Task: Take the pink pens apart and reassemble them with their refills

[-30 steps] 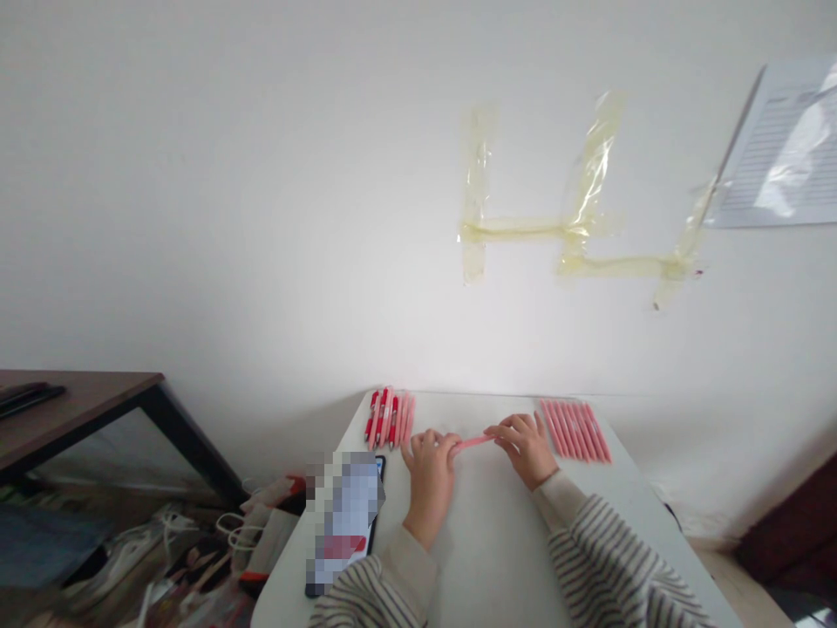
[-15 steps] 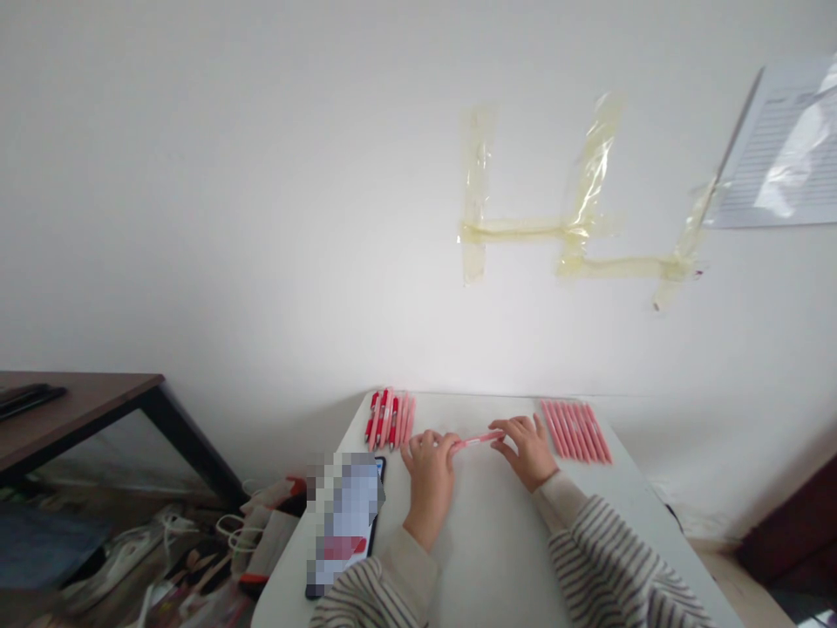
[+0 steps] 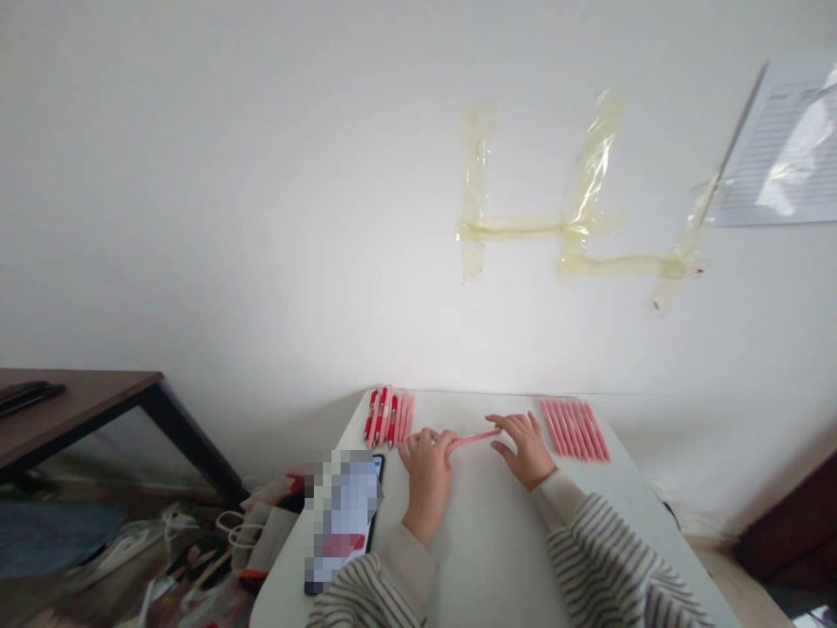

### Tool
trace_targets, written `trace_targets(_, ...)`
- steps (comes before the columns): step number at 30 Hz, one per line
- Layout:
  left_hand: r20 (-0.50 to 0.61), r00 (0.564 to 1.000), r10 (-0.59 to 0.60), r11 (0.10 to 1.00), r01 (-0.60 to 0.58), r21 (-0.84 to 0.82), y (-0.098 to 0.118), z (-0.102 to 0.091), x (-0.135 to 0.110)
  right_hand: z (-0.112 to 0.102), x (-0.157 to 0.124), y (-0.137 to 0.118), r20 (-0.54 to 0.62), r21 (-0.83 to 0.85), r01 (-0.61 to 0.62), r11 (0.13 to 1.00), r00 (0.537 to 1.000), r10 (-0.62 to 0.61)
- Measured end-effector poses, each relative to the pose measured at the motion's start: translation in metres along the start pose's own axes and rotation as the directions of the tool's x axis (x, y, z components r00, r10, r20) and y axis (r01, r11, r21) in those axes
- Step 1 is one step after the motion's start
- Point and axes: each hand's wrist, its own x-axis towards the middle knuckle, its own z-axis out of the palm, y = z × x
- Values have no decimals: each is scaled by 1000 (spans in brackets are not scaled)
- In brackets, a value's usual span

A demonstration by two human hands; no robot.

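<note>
Two hands: both over the middle of the surface (image 3: 484, 558), one pink pen (image 3: 474, 436) spanning the gap between them.
Left hand (image 3: 428, 471): grip narrow, fingertips pinched on the pen's left end.
Right hand (image 3: 523, 449): fingertips on the pen's right end, thumb spread below it; can't tell if that grip is actually closed.
Pen position: centre of the surface, nearer the far edge, right end tilted slightly toward the far edge.
Left pen row (image 3: 389, 417): far-left corner, about six side by side and touching; roughly three red, three pink. Too small for an exact count.
Right pen row (image 3: 575, 429): toward the far-right corner, just beside the right hand, about seven pink, parallel and touching. Count approximate.
Phone (image 3: 343, 523): one, flat at the left edge, near the left wrist, screen blurred.
Sleeves: two, striped with plain cuffs, at the near edge.
Side table (image 3: 78, 410): one, dark wood, off to the left and well apart from the surface.
Floor clutter (image 3: 196, 558): bags and cords below the left edge, not countable.
Wall tape (image 3: 568, 235): about five yellowed strips.
Paper sheet (image 3: 785, 148): one, lined, on the wall at upper right.
</note>
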Motion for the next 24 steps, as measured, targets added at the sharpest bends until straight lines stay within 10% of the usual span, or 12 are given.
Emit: trace_targets(24,-41,999,13,1000,-12,13,-4,2,0,1,0,3,-27,6,3,1000,1000,-3)
